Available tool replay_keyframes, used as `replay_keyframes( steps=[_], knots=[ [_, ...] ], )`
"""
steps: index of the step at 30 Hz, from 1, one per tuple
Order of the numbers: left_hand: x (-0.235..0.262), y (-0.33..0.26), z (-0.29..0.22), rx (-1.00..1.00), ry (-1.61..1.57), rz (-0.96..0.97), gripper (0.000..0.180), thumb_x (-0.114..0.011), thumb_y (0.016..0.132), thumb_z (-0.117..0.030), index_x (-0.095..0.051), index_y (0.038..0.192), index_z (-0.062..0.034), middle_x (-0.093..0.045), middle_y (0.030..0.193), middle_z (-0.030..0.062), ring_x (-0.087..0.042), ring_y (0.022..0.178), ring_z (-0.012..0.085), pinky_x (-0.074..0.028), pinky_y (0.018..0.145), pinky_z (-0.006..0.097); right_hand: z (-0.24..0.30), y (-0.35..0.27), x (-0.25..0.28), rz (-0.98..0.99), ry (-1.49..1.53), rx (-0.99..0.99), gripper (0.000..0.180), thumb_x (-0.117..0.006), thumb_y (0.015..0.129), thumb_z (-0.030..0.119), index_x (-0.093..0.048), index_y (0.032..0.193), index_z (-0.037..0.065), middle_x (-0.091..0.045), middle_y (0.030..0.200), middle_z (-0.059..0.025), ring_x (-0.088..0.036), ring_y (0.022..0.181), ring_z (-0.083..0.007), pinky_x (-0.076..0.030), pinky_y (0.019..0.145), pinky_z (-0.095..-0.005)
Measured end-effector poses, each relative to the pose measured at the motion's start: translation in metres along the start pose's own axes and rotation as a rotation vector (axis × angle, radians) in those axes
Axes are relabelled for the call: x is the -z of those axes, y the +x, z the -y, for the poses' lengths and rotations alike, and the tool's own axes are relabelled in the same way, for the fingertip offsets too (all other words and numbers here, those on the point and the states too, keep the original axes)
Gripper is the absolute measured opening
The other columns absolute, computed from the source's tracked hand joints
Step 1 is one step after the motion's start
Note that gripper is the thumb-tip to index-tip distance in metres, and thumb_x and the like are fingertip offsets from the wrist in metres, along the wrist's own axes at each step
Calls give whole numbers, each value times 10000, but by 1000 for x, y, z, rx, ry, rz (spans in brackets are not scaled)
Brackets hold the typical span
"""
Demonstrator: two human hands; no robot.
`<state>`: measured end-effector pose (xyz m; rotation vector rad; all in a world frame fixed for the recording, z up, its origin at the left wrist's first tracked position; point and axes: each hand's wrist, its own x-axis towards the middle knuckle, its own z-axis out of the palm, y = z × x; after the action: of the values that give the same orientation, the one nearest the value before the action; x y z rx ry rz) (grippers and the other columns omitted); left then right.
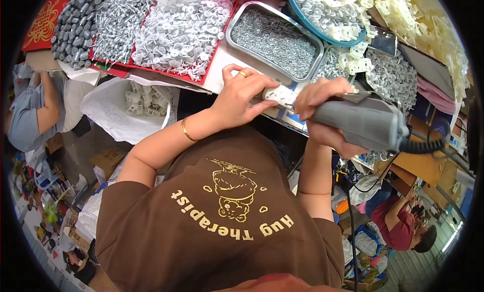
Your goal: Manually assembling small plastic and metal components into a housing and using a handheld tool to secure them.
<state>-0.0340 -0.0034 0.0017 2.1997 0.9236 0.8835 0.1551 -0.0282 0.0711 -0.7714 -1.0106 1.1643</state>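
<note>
- Left hand (241, 98) — fingers (262, 85) pressed down flat on a small white plastic part (280, 94), pinning it at the near edge of the desk (227, 57); a clamp from above, not a wrapped grasp.
- Right hand (322, 115) — fingers clenched around the grey electric screwdriver (365, 121), its nose end aimed at the white part; the tip itself is hidden behind the hand.
- Step in hand, as judged: driving a fastener into the pinned part. The next move calls for the tool held square to the part and the left fingers kept out of the bit's line.
- Screwdriver: matte grey moulded body, roughly cylindrical, with a black coiled cord (421, 147) leaving its rear.
- White part: smooth, glossy, blocky, with rounded corners.
- Beyond the hands: a rectangular steel tray (237, 24) of fine bright screws; a red tray (199, 77) heaped with white disc-headed pieces and grey pins; a round blue basin (297, 9) of cream plastic brackets — more brackets loose to the right.
- Left wrist carries a thin gold bangle (185, 130).
</note>
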Motion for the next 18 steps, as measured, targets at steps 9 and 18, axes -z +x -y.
replay_keyframes(
  steps=[9, 18],
  knots=[
    [-4, 3, 9, -95, 11, -5, 356, -789, 791, -219, -664, 1108, -117, -688, 1005, 22, -614, 1010, 205, -321, 981, 442, 21, 6, -8, -70, -203, 46, 1058, -519, 615, 974, -526, 949, -30, -551, 630, -71, -549, 501, -191, -467, 475, -300],
    [-5, 6, 14, -148, -141, -7, 450, -806, 665, -10, -691, 1099, -35, -691, 1082, 124, -661, 1005, 280, -584, 786, 336, 70, 91, 180, -943, -701, 527, 599, -642, 984, 371, -298, 1299, -4, -579, 1124, -163, -637, 774, -250, -552, 703, -375]
  ],
)
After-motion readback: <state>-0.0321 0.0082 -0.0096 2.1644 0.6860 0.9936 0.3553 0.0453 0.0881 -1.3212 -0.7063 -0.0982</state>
